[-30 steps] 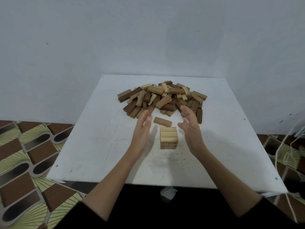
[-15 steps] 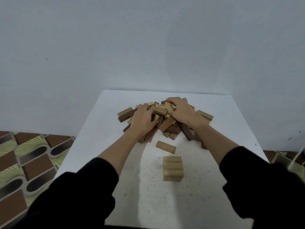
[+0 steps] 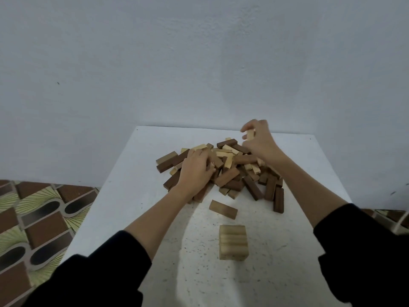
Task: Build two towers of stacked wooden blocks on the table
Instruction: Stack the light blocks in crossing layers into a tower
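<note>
A pile of light and dark wooden blocks (image 3: pixel 230 169) lies at the far middle of the white table (image 3: pixel 132 196). My right hand (image 3: pixel 260 141) is raised over the pile's far right and pinches a light block (image 3: pixel 250 135) held upright. On the pile's left side my left hand (image 3: pixel 195 171) lies with fingers curled among the blocks; what it holds is hidden. A short tower of light blocks (image 3: pixel 233 242) stands nearer to me. One loose tan block (image 3: pixel 223 208) lies between the tower and the pile.
A plain wall stands right behind the table. A patterned floor (image 3: pixel 33 218) shows at the left, beyond the table's left edge. Bare table surface lies to the left and right of the tower.
Both hands reached from beside the tower into the pile. Since half a second ago my right hand has lifted off the pile with a light block in its fingers.
</note>
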Tool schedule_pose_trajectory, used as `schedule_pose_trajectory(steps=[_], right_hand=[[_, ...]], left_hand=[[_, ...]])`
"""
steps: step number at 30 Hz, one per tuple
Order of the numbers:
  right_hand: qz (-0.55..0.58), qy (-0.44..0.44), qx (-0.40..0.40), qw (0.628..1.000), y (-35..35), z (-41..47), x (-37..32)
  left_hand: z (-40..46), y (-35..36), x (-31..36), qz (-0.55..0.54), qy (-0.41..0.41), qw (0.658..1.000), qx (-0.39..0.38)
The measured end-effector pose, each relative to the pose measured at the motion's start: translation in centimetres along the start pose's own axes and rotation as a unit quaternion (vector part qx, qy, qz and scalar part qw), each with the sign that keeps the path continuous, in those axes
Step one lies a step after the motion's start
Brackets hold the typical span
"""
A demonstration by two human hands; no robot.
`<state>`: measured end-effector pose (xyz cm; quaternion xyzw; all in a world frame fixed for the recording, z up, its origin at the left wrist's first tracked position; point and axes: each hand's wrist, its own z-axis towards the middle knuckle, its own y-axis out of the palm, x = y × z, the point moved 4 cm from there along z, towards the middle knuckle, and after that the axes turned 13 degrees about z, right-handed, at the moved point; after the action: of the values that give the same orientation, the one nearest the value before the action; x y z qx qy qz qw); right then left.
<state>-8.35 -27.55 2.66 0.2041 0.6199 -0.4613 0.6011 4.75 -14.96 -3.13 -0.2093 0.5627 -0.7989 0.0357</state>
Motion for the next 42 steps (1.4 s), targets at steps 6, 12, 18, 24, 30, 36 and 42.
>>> schedule_pose_trajectory(steps=[6,12,18,24,30,36,42], right_hand=[[-0.094,0.105,0.017,0.99,-3.7,0.6,2.2],[-0.202,0.157,-0.027,0.966,-3.2,-1.3,3.7],[-0.232,0.174,-0.047,0.956,-2.8,-1.7,3.1],[-0.218,0.144,0.016,0.965,-2.9,-2.0,2.2],[0.116,0.184,-0.036,0.975,0.2,-4.6,-1.3],[0.237,0.208,-0.108,0.943,4.9,-7.3,-2.6],[0.105,0.165,-0.18,0.964,10.6,-10.3,-3.8]], left_hand=[[0.5,-1.6,0.8,-0.189,-0.067,0.979,0.03],[0.7,-1.6,1.7,-0.238,-0.082,0.967,0.026],[-0.2,-1.9,2.0,-0.26,-0.089,0.962,0.006],[-1.0,-2.4,1.9,-0.324,-0.135,0.937,0.006],[-2.0,-3.5,1.7,-0.492,-0.2,0.847,0.008],[-4.5,-5.1,0.8,-0.533,-0.202,0.821,0.025],[-9.5,-6.0,-3.5,-0.506,-0.254,0.824,0.02]])
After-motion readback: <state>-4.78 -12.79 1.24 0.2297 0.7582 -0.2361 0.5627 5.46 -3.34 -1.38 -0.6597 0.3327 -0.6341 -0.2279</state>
